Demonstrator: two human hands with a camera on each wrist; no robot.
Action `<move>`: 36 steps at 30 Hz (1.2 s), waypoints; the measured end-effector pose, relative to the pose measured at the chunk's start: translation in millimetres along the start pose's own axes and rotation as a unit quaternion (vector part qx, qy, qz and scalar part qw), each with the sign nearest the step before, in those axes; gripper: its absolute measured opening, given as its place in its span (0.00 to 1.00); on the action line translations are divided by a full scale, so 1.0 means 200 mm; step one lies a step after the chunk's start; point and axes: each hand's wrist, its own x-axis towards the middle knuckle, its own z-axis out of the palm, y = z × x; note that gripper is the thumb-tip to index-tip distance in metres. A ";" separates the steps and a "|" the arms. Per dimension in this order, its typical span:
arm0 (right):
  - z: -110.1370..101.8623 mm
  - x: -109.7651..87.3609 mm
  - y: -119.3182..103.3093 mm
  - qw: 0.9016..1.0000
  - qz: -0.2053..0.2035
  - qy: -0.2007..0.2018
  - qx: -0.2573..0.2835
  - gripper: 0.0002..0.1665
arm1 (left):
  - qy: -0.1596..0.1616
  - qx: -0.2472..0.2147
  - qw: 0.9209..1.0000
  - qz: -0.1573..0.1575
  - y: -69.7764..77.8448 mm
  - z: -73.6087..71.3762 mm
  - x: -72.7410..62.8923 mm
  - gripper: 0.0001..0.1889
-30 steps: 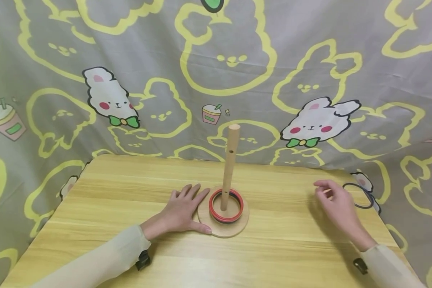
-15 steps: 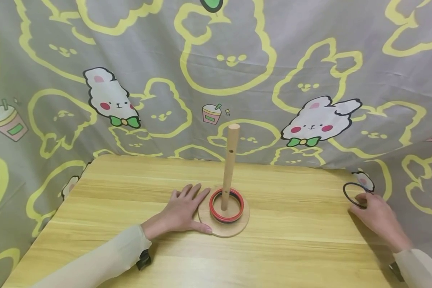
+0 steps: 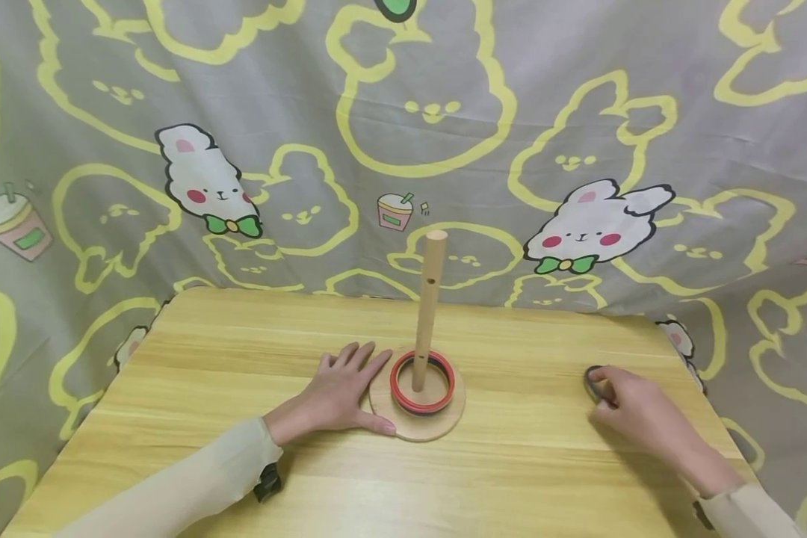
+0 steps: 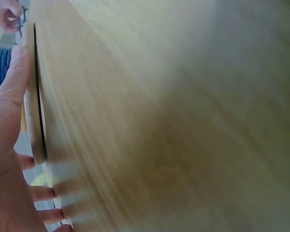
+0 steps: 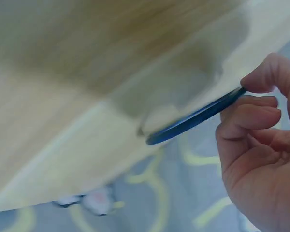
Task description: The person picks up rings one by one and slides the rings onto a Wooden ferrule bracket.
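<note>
A wooden stand has a round base (image 3: 420,427) and an upright wooden peg (image 3: 430,299) in the middle of the table. Several rings lie stacked round the foot of the peg, a red ring (image 3: 447,396) on top and dark ones under it. My left hand (image 3: 332,388) rests beside the base with fingers spread, thumb and forefinger touching its left edge. To the right of the stand, my right hand (image 3: 639,407) pinches a dark blue ring (image 5: 195,118) between thumb and curled forefinger, above the table. Part of that ring is hidden by the hand in the head view.
The wooden table (image 3: 242,336) reaches a patterned grey curtain (image 3: 296,112) at its back and sides. Dark wrist devices, such as the left strap (image 3: 267,482), sit at both sleeves.
My right hand went right to the dark ring at the table's right edge, took hold of it and brought it back leftward. The left hand and stand stayed put.
</note>
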 end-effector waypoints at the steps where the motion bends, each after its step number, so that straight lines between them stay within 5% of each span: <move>1: 0.01 0.00 -0.05 1.000 -0.025 0.019 -0.003 0.25 | 0.002 -0.002 1.000 0.000 -0.01 0.01 0.00 0.71; 8: 0.00 -0.03 -0.36 0.984 -0.140 0.106 -0.001 0.21 | 0.013 -0.013 1.000 0.006 -0.04 0.04 0.01 0.72; 14: -0.04 -0.06 -0.56 0.961 -0.225 0.153 0.039 0.21 | 0.001 -0.005 1.000 0.000 0.00 -0.02 -0.01 0.70; 19: -0.12 -0.07 -0.69 0.941 -0.261 0.199 0.081 0.12 | 0.006 -0.004 1.000 0.008 0.02 -0.03 -0.02 0.68; 24: -0.23 -0.04 -0.84 0.910 -0.300 0.264 0.108 0.18 | 0.012 -0.010 1.000 0.004 -0.01 0.01 0.00 0.70; 36: -0.44 0.17 -1.17 0.861 -0.340 0.333 0.183 0.16 | 0.006 -0.011 1.000 0.000 -0.04 0.04 0.01 0.72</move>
